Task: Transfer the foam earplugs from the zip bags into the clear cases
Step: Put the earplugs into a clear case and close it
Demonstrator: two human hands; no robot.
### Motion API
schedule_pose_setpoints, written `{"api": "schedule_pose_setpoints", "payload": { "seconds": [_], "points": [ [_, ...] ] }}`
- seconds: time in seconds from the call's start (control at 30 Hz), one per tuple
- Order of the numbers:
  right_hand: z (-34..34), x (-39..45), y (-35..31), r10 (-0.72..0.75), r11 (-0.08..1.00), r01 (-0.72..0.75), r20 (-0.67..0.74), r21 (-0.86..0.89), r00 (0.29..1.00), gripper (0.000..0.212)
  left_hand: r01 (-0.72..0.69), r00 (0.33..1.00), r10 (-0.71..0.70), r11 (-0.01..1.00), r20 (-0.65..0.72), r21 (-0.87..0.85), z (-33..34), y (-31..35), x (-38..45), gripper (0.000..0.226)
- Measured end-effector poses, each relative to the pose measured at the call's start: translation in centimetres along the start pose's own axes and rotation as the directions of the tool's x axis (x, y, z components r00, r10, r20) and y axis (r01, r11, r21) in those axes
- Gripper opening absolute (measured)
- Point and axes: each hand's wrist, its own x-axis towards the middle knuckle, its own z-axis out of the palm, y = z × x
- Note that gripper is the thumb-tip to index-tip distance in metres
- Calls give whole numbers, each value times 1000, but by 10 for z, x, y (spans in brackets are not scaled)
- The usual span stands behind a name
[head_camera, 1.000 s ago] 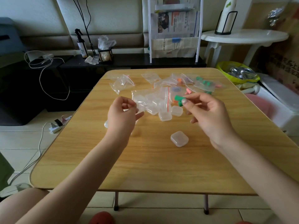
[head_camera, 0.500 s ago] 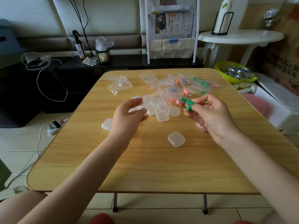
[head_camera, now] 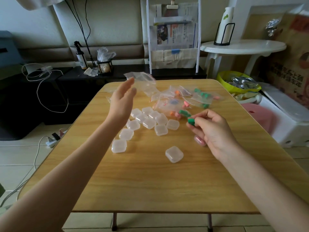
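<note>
Foam earplugs: at left, the left hand (head_camera: 122, 99) was raised with fingers straight, holding nothing, an empty zip bag (head_camera: 142, 78) just beyond its fingertips. Clear cases (head_camera: 148, 122) sat closed mid-table; right hand (head_camera: 211, 129) pinched green earplugs (head_camera: 191, 121). Judged step: bag emptied; next, open a case and load the earplugs.

My left hand (head_camera: 122, 99), centre of frame, is raised with fingers extended; my right hand (head_camera: 212, 129), right of centre, has fingers curled, pinching.
</note>
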Motion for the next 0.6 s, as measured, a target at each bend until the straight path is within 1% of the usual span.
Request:
{"api": "schedule_pose_setpoints", "payload": {
  "seconds": [0.07, 0.1, 0.13, 0.17, 0.2, 0.23, 0.27, 0.33, 0.43, 0.47, 0.5, 0.53, 0.57, 0.6],
  "points": [
    [2, -2, -1, 27, 1000, -27, 0, 6, 1000, 21, 62, 998, -58, 991, -35, 121, -8, -15, 14, 44],
    [4, -3, -2, 39, 999, -39, -2, 17, 999, 22, 108, 994, -101, 969, -43, 224, -12, -24, 20, 46],
    [5, -4, -2, 47, 998, -47, -3, 30, 999, 22, 153, 988, -149, 923, -38, 354, -15, -32, 25, 48],
    [6, -6, -3, 51, 998, -51, 1, 41, 999, 21, 190, 979, -204, 854, -25, 484, -18, -39, 28, 49],
    [6, -7, -4, 54, 997, -55, 11, 46, 998, 21, 216, 966, -259, 788, -9, 576, -20, -46, 31, 50],
    [6, -8, -5, 56, 997, -57, 22, 51, 998, 20, 230, 953, -302, 745, 9, 627, -22, -50, 31, 49],
    [6, -9, -6, 55, 997, -57, 31, 60, 998, 20, 229, 948, -317, 725, 19, 650, -24, -55, 32, 47],
    [4, -9, -7, 50, 995, -53, 39, 82, 998, 21, 182, 963, -271, 683, 13, 708, -27, -61, 33, 45],
    [5, -9, -9, 58, 993, -63, 51, 103, 997, 20, 88, 991, -131, 534, -20, 841, -32, -59, 32, 43],
    [5, -8, -10, 67, 990, -74, 54, 124, 996, 20, 66, 996, -86, 498, -26, 865, -31, -54, 30, 42],
    [5, -8, -11, 78, 984, -86, 58, 157, 995, 19, 44, 999, -35, 483, -31, 875, -30, -47, 27, 41],
    [6, -7, -11, 93, 976, -103, 61, 190, 994, 17, 11, 999, 22, 495, -26, 869, -28, -41, 21, 40],
    [7, -7, -12, 113, 969, -124, 62, 216, 992, 15, -49, 996, 86, 523, 5, 851, -25, -32, 12, 39],
    [7, -6, -12, 134, 960, -146, 66, 239, 989, 14, -137, 988, 139, 565, 70, 813, -21, -25, 2, 38]
  ]
}}
